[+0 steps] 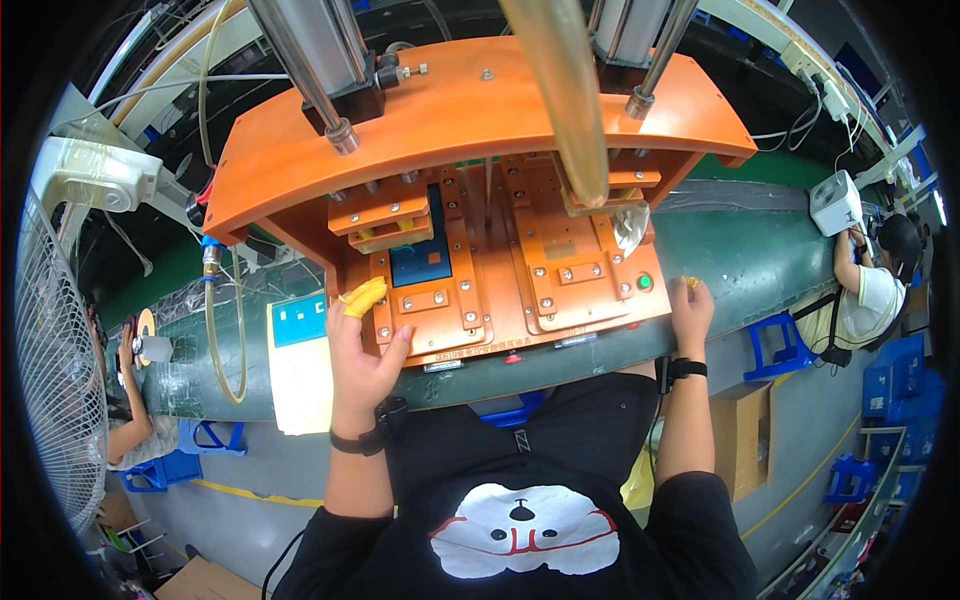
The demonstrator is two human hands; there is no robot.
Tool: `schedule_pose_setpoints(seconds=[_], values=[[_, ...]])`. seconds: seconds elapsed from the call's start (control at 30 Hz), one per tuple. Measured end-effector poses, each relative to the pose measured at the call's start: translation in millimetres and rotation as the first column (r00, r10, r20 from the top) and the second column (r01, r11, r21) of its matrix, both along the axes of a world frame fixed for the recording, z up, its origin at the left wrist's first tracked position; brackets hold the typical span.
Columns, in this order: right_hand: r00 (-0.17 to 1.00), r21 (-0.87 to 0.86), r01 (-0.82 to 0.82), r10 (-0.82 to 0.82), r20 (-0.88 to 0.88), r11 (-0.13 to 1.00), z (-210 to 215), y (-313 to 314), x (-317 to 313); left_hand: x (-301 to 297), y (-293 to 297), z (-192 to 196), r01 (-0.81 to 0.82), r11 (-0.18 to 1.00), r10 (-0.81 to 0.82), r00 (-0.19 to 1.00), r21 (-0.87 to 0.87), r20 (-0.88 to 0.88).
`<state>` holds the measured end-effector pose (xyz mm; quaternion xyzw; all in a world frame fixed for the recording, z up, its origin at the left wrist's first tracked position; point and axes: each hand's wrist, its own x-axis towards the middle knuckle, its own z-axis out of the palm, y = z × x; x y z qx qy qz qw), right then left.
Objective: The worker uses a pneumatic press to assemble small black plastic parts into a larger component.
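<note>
An orange press fixture stands on the green conveyor belt in front of me. A dark blue flat part lies in the left nest of its orange base plate. My left hand rests at the base plate's left front corner, fingers apart, with yellow finger cots on the fingertips. My right hand lies on the plate's right front corner, just right of a green button, holding nothing that I can see.
A pale sheet with a blue card lies left of the fixture. Yellowish hoses hang at the left. People sit at the far left and far right. A cardboard box and blue stools stand below.
</note>
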<state>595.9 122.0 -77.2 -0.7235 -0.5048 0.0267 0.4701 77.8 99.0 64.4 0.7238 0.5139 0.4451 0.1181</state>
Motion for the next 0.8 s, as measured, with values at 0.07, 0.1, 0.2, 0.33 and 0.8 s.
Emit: schedule_pose_setpoints(seconds=[0.07, 0.1, 0.2, 0.33, 0.8], values=[[1.000, -0.003, 0.002, -0.002, 0.002, 1.000, -1, 0, 1, 0, 0, 0, 0.003, 1.000, -0.003, 1.000, 0.008, -0.008], [1.000, -0.008, 0.003, -0.003, 0.003, 1.000, -2, 0, 2, 1, 0, -1, -0.012, 1.000, 0.012, 1.000, -0.010, 0.021], [1.000, -0.003, -0.001, 0.001, 0.017, 1.000, -4, 1, 3, 1, 0, -2, -0.023, 0.999, 0.024, 0.998, -0.025, 0.050], [1.000, -0.022, 0.008, -0.008, 0.020, 1.000, -3, 0, 2, 1, 0, -2, -0.019, 0.999, 0.021, 0.998, -0.029, 0.058], [0.999, -0.031, 0.014, -0.013, 0.050, 0.999, 1, 0, 1, -4, 1, -11, 0.009, 0.999, 0.003, 0.973, -0.050, 0.233]])
